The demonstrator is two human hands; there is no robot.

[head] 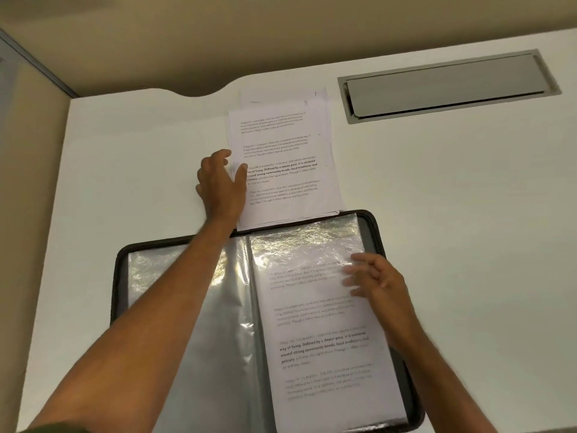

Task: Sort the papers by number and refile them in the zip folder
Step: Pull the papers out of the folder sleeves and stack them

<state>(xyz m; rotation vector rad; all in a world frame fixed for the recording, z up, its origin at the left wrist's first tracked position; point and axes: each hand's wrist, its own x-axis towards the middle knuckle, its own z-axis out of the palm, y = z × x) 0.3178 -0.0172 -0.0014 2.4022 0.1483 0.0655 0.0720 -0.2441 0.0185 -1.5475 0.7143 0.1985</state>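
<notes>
Grip state: we see both hands relaxed, holding nothing. On the desk (437, 214), the zip folder (379, 232) lies open; the right hand (373, 281) rests on its sleeve, the left hand (220, 182) touches the papers (287, 157) beyond. We advise lifting only the top sheet.
</notes>
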